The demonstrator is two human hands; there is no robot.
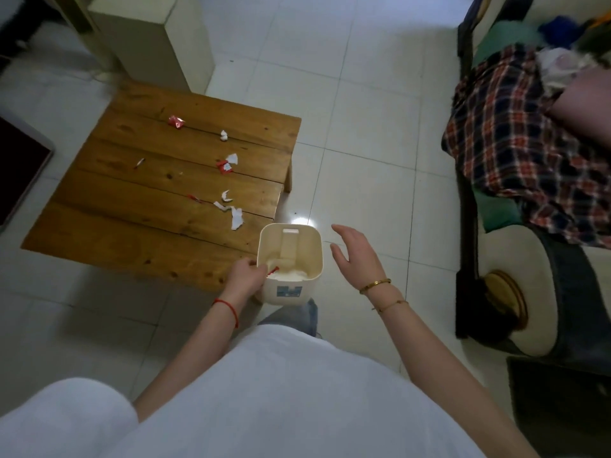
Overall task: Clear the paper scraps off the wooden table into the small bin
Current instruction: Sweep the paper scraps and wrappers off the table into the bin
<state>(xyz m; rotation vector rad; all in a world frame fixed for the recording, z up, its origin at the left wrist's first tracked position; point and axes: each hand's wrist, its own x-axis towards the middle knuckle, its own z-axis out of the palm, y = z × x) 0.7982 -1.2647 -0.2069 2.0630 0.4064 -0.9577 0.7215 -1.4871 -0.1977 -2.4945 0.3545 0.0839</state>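
Observation:
A small cream bin (pixel 315 259) stands on the floor at the near right corner of the wooden table (pixel 132 200). White paper lies inside it. My left hand (pixel 246 276) is at the bin's left rim, fingers pinched on a red scrap (pixel 273 270) just over the opening. My right hand (pixel 355 254) hovers to the right of the bin, fingers spread, holding nothing. Several red and white scraps lie on the table: a red wrapper (pixel 176 121), a white wad (pixel 224 135), a red-and-white piece (pixel 227 164), white strips (pixel 236 218).
White tiled floor surrounds the table. A beige block (pixel 158 38) stands behind the table. A couch with a plaid cloth (pixel 515 143) and a round armrest (pixel 515 289) fills the right side. A dark flat panel (pixel 20 166) lies at the left edge.

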